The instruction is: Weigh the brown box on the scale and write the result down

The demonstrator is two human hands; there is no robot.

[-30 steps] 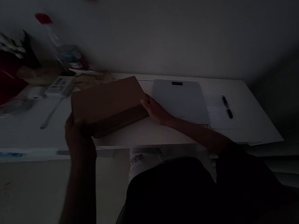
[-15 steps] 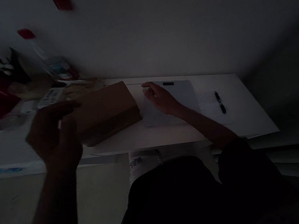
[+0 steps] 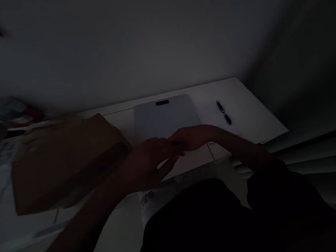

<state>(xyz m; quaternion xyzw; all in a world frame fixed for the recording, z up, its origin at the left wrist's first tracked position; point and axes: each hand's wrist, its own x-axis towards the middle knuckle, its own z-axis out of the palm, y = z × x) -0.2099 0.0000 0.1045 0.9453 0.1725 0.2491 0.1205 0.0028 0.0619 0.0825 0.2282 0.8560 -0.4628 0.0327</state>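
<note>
My left hand (image 3: 146,161) reaches across to the middle with its fingers stretched out and the thumb apart, nothing visible in it. Its fingertips meet my right hand (image 3: 191,137) just in front of a flat grey scale (image 3: 165,118). The right hand's fingers point left and overlap the left ones, so in this dim light I cannot make out their shape. A brown cardboard box (image 3: 66,157) lies on the white table beside the scale, left of both hands. Neither hand grips it; my left forearm passes in front of its near right corner.
To the right of the scale lies a sheet with handwriting (image 3: 208,110), with a black pen (image 3: 224,112) on it. The white table (image 3: 247,110) runs along a wall. Blurred items, one a bottle-like thing (image 3: 16,110), stand at the far left.
My left hand has left the box's side and swung right to meet my right hand. The right hand has come off the scale, nearer to me. The view has turned right.
</note>
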